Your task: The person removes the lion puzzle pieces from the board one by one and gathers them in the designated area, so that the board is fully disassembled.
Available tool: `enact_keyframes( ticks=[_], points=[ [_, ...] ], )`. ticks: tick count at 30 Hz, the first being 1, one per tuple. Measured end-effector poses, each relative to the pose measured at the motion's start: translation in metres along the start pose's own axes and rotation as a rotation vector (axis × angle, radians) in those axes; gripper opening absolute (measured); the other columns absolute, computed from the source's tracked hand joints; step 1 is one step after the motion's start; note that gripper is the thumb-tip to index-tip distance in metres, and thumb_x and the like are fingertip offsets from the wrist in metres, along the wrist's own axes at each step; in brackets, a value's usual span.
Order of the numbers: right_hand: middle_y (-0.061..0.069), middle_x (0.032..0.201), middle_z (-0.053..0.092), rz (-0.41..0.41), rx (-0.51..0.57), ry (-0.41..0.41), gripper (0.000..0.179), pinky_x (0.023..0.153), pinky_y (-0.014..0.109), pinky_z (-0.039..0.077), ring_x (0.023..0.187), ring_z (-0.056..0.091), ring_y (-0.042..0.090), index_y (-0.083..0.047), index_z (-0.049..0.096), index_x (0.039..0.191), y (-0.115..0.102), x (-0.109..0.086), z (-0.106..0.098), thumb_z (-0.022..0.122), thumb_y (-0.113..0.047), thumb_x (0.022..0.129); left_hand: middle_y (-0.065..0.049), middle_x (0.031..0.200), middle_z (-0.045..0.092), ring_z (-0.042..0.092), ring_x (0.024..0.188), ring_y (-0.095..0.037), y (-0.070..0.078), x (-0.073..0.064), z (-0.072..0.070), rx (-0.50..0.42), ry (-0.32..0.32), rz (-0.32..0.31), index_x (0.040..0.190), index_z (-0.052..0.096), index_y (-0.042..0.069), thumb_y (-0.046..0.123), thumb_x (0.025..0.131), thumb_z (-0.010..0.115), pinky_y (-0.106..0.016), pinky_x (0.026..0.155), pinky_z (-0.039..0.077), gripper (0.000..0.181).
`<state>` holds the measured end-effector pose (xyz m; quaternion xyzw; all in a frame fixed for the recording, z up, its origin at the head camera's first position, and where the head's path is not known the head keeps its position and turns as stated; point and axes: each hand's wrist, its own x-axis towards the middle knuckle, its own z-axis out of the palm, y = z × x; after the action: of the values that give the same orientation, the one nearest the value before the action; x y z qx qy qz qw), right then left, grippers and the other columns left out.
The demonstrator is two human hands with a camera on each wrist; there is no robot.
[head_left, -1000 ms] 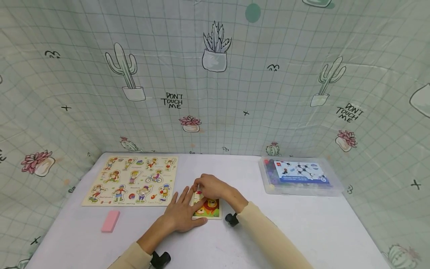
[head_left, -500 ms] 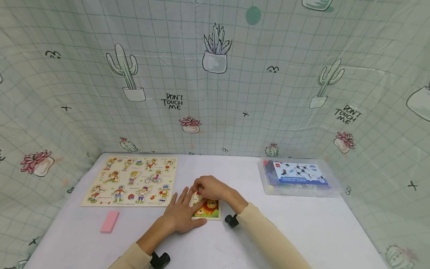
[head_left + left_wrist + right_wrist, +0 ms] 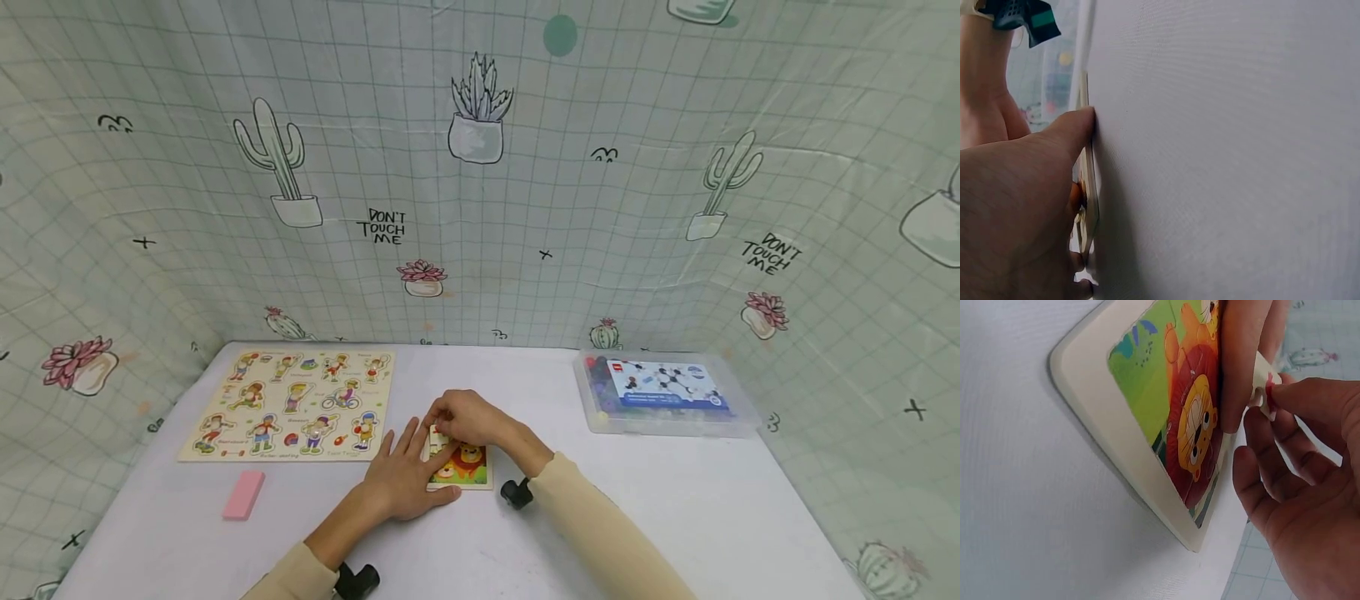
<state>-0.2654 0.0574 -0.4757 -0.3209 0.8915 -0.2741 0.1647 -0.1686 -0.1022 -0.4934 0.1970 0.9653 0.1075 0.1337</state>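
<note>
A small framed lion jigsaw puzzle [image 3: 463, 477] lies on the white table in front of me. My left hand [image 3: 402, 482] rests spread on its left side, with one straight finger lying across the picture. In the left wrist view, the left thumb touches the table beside the puzzle's edge [image 3: 1090, 187]. My right hand [image 3: 470, 418] is over the far end of the puzzle. In the right wrist view, its thumb and fingers pinch a pale jigsaw piece [image 3: 1265, 399] with a pink-red print. The far part of the puzzle is hidden behind the hands.
A large peg-style picture board [image 3: 288, 406] of sporting figures lies at the back left. In front of it is a pink block [image 3: 243, 495]. A clear plastic case [image 3: 667, 393] with a molecule-pictured label stands at the back right. Patterned cloth [image 3: 480, 217] hangs behind the table.
Both hands stay nearly in place over the puzzle. The right fingers shift only slightly at its far end, and the head view drifts a little.
</note>
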Motion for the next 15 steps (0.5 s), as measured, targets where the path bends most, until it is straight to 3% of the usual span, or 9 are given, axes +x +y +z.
enact_keyframes(
  ticks=[15],
  points=[
    [-0.004, 0.107, 0.07, -0.021, 0.008, -0.022, 0.017, 0.076, 0.02, 0.05, 0.083, 0.057, 0.008, -0.017, 0.076, 0.11, -0.0022, -0.0047, -0.0024, 0.064, -0.013, 0.098, -0.021, 0.164, 0.021, 0.007, 0.154, -0.04, 0.0012, -0.0002, 0.0002, 0.013, 0.003, -0.004, 0.156, 0.039, 0.032, 0.071, 0.094, 0.048, -0.065, 0.118, 0.01, 0.074]
  ],
)
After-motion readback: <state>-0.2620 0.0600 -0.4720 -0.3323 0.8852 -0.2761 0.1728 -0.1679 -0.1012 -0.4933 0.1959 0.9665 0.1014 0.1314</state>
